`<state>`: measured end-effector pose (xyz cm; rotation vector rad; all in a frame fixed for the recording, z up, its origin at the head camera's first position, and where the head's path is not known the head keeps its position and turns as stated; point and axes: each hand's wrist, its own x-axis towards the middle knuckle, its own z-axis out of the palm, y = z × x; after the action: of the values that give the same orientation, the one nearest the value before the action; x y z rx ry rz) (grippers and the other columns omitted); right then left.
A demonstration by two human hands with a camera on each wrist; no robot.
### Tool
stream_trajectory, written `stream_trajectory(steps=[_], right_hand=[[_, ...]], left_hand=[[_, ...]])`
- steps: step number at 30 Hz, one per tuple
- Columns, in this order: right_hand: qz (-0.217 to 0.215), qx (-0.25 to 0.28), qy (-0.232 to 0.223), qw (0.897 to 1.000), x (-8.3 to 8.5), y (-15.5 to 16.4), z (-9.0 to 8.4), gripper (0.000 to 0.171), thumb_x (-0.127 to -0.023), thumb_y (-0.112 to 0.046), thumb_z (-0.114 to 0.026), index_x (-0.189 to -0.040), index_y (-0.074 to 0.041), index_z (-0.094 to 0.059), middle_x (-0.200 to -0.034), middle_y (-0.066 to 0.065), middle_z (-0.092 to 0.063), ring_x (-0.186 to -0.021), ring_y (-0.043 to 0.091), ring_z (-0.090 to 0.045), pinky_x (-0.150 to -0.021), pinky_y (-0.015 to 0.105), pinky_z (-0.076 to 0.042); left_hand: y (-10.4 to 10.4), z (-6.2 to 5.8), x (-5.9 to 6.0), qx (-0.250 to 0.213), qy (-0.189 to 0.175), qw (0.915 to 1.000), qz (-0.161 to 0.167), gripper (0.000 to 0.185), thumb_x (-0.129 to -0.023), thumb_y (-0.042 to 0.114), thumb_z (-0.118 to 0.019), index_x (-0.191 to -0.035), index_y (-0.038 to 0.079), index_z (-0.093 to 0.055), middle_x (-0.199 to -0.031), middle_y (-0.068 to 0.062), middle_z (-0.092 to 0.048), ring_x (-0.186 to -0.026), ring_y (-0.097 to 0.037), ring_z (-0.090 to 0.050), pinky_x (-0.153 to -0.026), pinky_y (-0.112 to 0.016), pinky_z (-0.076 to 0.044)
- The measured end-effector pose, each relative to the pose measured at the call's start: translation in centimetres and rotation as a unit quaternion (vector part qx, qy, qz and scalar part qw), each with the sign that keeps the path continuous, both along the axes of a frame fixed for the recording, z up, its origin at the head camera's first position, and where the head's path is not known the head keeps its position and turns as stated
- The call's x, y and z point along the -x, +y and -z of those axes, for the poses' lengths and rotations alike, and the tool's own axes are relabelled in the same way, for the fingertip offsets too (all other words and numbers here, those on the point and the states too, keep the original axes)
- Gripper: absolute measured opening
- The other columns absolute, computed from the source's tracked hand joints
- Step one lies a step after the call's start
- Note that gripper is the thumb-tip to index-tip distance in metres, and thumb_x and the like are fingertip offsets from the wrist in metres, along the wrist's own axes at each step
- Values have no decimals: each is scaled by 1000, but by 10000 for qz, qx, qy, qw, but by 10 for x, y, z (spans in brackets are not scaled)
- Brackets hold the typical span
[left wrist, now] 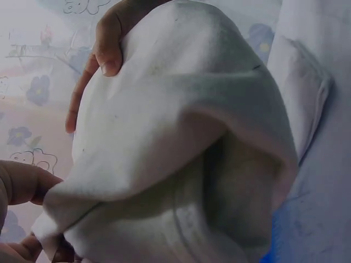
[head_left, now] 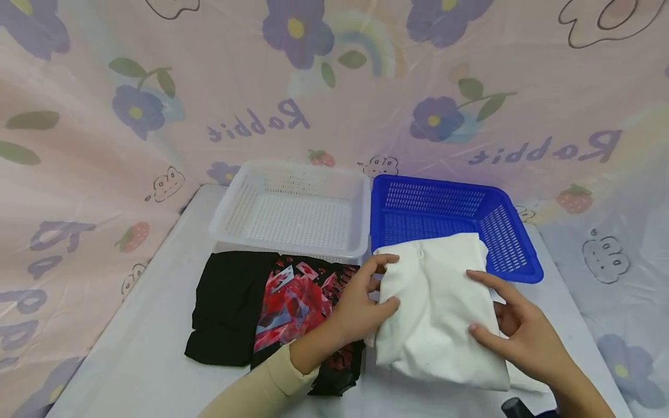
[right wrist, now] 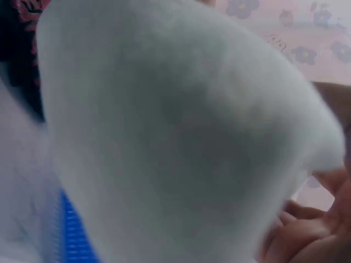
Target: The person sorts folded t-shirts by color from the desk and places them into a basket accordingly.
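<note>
left hand (head_left: 360, 305): grips the left edge of the folded white garment (head_left: 439, 313), thumb on top and fingers (head_left: 384, 262) curled round the far corner; in the left wrist view the cloth (left wrist: 181, 148) bulges close to the lens with a thumb (left wrist: 108, 52) pressed on its upper edge
right hand (head_left: 522, 334): holds the right side of the white garment, fingers (head_left: 488, 281) spread on top and the thumb against the near part, the palm at the cloth's edge; in the right wrist view the garment (right wrist: 181, 137) fills the picture as a blur and fingers (right wrist: 307, 241) show at the lower right
white garment: folded into a thick bundle, its far end lying over the near rim of the blue basket (head_left: 514, 235), its near end over the worktop (head_left: 146, 348)
black garment (head_left: 235, 307): lies flat on the worktop just left of the white one, with a red and pale print (head_left: 298, 299); the left wrist and sleeve (head_left: 261, 389) lie across its near right corner
white basket (head_left: 230, 217): stands behind the black garment, side by side with the blue basket and touching it
backdrop (head_left: 104, 116): pink cloth with purple flowers and the word rabbit hangs behind and around the worktop
dark object (head_left: 514, 407): at the bottom edge near the right wrist, too cut off to tell what it is
</note>
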<state>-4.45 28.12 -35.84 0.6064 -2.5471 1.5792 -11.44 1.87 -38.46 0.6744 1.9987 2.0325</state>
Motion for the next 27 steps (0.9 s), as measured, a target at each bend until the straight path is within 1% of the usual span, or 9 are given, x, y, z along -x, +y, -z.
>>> stream_trajectory(steps=[3, 6, 8, 11, 14, 17, 20, 23, 27], right_hand=[[-69, 87, 91, 9999, 12, 3, -12, 81, -76, 24, -62, -147, 1, -31, -120, -4, -54, -85, 9, -68, -50, 34, -55], [-85, 246, 143, 9996, 27, 5, -23, 81, -76, 25, -61, -147, 1, -30, -127, 0, -46, -90, 7, -67, -54, 35, -57], [-37, 395, 155, 9991, 39, 7, -29, 80, -77, 25, -60, -147, -1, -32, -134, 3, -42, -93, 6, -66, -57, 34, -58], [195, 416, 175, 9988, 58, 9, -36, 79, -79, 22, -61, -148, -6, -34, -142, 3, -37, -98, 5, -63, -63, 28, -58], [533, 328, 178, 9979, 77, 14, -38, 78, -82, 16, -62, -149, -11, -34, -147, 3, -33, -106, 2, -57, -71, 19, -55], [917, 354, -10, 9952, 96, 19, -38, 76, -85, 12, -63, -149, -17, -36, -148, 6, -33, -111, 0, -52, -76, 13, -52], [1301, 71, -169, 9913, 115, 25, -34, 74, -87, 5, -64, -150, -22, -35, -148, 11, -33, -111, 2, -50, -76, 12, -51], [1541, -341, -276, 9871, 133, 30, -27, 72, -90, -2, -63, -151, -27, -32, -147, 16, -33, -110, 14, -53, -72, 16, -52], [1603, -655, -361, 9842, 153, 40, -12, 70, -92, -8, -62, -152, -28, -29, -145, 21, -34, -108, 37, -56, -67, 26, -54]], left_hand=[[0, -13, 10, -33, 208, 9998, 64, 59, -84, -4, -61, -136, 20, -46, -119, -13, -47, -88, -12, -61, -66, -24, -55], [1, -25, 25, -49, 476, 9988, 99, 60, -84, -4, -62, -137, 18, -45, -118, -14, -46, -88, -17, -62, -66, -26, -56], [2, -32, 37, -37, 635, 9979, 70, 60, -84, -3, -63, -137, 17, -45, -117, -13, -46, -88, -18, -63, -66, -27, -56], [6, -40, 60, -6, 805, 9968, 40, 60, -85, -3, -63, -138, 17, -44, -118, -13, -47, -89, -21, -63, -67, -29, -57], [14, -44, 82, 22, 897, 9959, 83, 60, -86, -1, -63, -140, 18, -43, -122, -13, -46, -93, -24, -63, -71, -31, -57], [24, -43, 104, 97, 894, 9959, 45, 61, -87, 2, -64, -141, 21, -42, -124, -11, -47, -96, -23, -64, -74, -31, -56], [34, -37, 123, 118, 798, 9967, -106, 61, -87, 2, -66, -140, 23, -44, -121, -9, -48, -96, -22, -63, -75, -30, -55], [45, -28, 140, 47, 609, 9978, -271, 61, -86, 0, -67, -139, 23, -46, -117, -7, -48, -91, -21, -62, -75, -29, -54], [58, -13, 158, 62, 341, 9984, -441, 60, -86, -1, -67, -138, 22, -47, -117, -6, -48, -91, -20, -61, -76, -29, -53]])
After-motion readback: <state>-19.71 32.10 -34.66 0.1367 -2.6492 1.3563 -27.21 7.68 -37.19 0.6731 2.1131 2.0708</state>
